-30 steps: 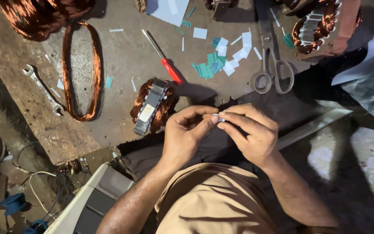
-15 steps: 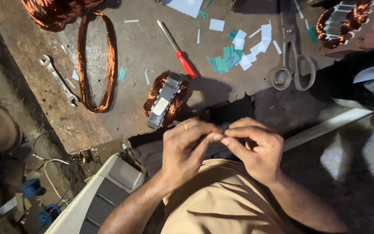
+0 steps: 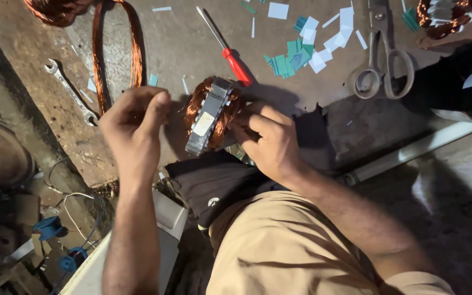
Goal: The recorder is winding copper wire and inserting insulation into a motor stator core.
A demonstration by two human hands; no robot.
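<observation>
Head view: right hand (image 3: 269,139) steadies stator (image 3: 210,116), long axis tilted upper-right.

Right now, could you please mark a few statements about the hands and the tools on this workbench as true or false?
1. The right hand touches the copper-wound stator. True.
2. The left hand holds the scissors. False: the scissors lie untouched on the bench, far from that hand.
3. The screwdriver has a red handle. True.
4. The wrench lies right of the scissors. False: the wrench lies far to their left, near the bench edge.
5. A loop of copper wire lies beside the wrench. True.
</observation>
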